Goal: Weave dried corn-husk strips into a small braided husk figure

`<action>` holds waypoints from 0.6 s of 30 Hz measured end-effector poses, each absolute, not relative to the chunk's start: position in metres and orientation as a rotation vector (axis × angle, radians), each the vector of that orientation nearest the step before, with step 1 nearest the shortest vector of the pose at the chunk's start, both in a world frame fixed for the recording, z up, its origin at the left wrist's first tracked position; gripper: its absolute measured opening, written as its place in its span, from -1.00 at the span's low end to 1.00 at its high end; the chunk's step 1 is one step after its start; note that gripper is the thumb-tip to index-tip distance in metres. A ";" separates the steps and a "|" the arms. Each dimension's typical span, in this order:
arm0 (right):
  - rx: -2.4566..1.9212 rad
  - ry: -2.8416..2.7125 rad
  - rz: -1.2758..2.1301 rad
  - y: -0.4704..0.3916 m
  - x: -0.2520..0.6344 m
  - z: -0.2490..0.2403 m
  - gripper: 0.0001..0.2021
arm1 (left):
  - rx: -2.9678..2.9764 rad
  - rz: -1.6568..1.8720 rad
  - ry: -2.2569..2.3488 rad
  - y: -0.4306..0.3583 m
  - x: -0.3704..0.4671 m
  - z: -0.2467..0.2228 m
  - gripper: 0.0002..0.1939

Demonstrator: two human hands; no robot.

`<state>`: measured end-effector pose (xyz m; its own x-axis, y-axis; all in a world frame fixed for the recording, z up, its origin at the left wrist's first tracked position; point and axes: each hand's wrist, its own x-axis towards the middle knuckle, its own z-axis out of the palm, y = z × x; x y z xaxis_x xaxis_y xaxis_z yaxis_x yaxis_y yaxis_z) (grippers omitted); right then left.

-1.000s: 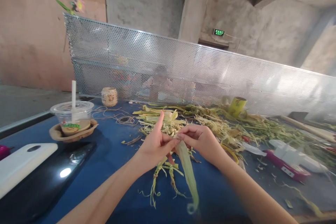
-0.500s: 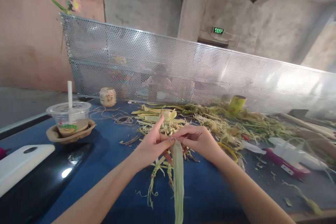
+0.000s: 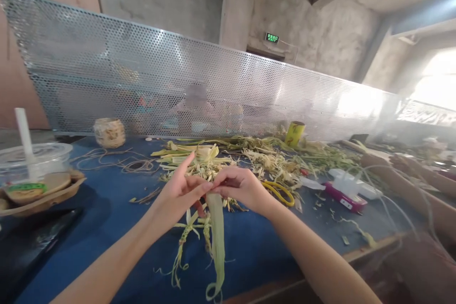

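The left hand point(image 3: 180, 191) and right hand point(image 3: 242, 189) pinch one end of a long, flat, pale-green leaf strip point(image 3: 216, 228); above the blue tabletop point(image 3: 261, 247), its long axis runs down toward the person.

The head view looks forward and down, across the table point(image 3: 256, 247).

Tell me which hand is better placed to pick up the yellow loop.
Probably the right hand: the yellow loop lies just beside its wrist, while the left hand would have to reach across. Both are at the leaf strip, so the right would first let go.
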<state>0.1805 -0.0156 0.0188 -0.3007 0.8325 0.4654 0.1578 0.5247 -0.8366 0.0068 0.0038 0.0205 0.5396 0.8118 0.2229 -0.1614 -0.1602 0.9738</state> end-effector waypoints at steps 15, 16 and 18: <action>-0.853 -1.833 0.913 -0.012 0.189 0.019 -0.95 | 1.753 0.845 0.672 0.001 0.010 0.013 -0.06; -0.852 -1.828 0.926 -0.012 0.189 0.019 -0.94 | 1.749 0.849 0.683 0.000 0.010 0.014 -0.08; -0.819 -1.793 0.964 -0.011 0.190 0.019 -0.89 | 1.741 0.865 0.702 -0.002 0.010 0.014 -0.11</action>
<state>0.1899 -0.0114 0.0187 -0.3632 0.8396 0.4039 0.1266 0.4739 -0.8714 0.0101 -0.0019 0.0144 0.5712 0.7903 0.2219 0.0542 -0.3061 0.9505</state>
